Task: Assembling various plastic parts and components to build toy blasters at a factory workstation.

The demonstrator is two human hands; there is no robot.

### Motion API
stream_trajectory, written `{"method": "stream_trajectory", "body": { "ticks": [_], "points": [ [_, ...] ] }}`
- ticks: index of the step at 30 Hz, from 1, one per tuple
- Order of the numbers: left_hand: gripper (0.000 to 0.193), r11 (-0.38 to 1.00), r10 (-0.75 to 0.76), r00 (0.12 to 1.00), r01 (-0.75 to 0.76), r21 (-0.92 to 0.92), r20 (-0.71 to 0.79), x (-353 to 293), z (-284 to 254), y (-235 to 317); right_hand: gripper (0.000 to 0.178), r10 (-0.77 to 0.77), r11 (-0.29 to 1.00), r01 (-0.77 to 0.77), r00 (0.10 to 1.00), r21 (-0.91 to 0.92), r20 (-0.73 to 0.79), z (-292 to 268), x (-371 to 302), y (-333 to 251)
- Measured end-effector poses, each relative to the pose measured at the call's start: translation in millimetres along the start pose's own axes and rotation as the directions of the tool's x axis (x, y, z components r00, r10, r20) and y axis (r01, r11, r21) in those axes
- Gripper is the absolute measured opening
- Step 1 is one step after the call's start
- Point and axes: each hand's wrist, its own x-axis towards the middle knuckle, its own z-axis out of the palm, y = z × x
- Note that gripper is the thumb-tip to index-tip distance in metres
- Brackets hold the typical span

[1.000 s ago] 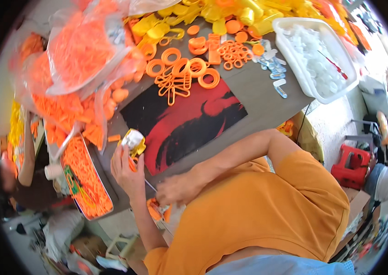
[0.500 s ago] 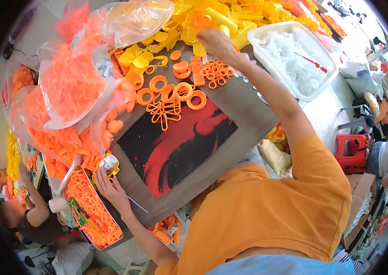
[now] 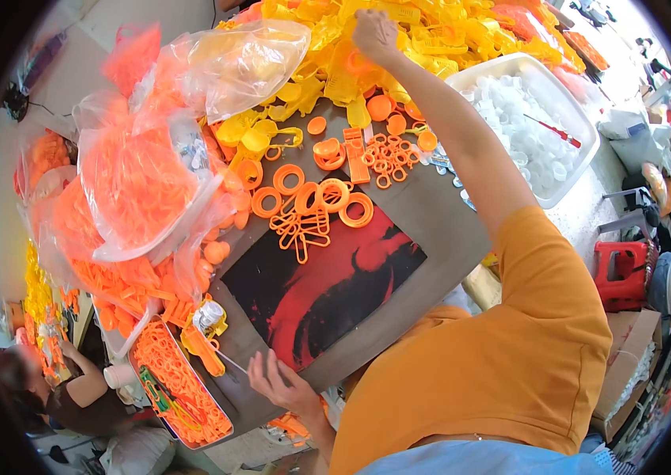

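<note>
My left hand (image 3: pixel 284 385) hovers at the near left corner of the black and red mat (image 3: pixel 324 289), fingers spread, holding nothing. A thin pale rod (image 3: pixel 231 361) lies just left of it, beside an orange and yellow plastic part (image 3: pixel 203 346) with a white wrapped lump (image 3: pixel 209 317). My right arm reaches far across the table to the pile of yellow plastic parts (image 3: pixel 430 39). There my right hand (image 3: pixel 375 36) is curled, its fingertips hidden, so what it grips cannot be made out. Orange rings (image 3: pixel 288 179) and a linked orange frame (image 3: pixel 301 233) lie at the mat's far edge.
A white tub (image 3: pixel 589 146) of translucent caps with a red screwdriver (image 3: pixel 553 131) stands at right. At left are clear bags of orange parts (image 3: pixel 137 190) and a tray (image 3: pixel 221 438) of small orange pieces. Another person (image 3: pixel 74 396) works at far left; a red stool (image 3: pixel 619 273) stands right.
My left hand has left the part with the white lump and moved right to the mat's near corner. My right hand has reached farther into the yellow pile. The view has shifted slightly.
</note>
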Motion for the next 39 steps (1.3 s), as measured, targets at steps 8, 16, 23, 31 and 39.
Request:
{"method": "stream_trajectory", "body": {
  "ticks": [8,16,23,31,39],
  "points": [
    [0.021,0.945,-0.326,0.939,0.326,-0.016,-0.106,-26,14,2,0.034,0.252,0.836,-0.28,0.96,0.472,0.123,37,59,79],
    [0.02,0.974,-0.214,0.977,0.214,-0.079,0.001,-14,24,-1,0.046,0.0,1.0,-0.006,0.976,0.028,0.219,-63,49,118],
    [0.019,0.984,-0.177,0.982,0.175,-0.038,-0.06,-12,24,-2,0.018,-0.059,0.947,0.271,0.676,0.173,-0.734,-79,57,117],
    [0.019,0.963,-0.269,0.96,0.266,-0.039,-0.082,-8,20,4,0.033,-0.496,0.686,-0.124,0.641,0.717,0.585,-133,-135,-35],
    [0.024,0.95,-0.275,0.932,0.228,-0.211,-0.234,-18,25,-3,0.044,-0.717,0.613,-0.329,0.15,0.718,0.681,-79,-329,-137]
  ]
}}
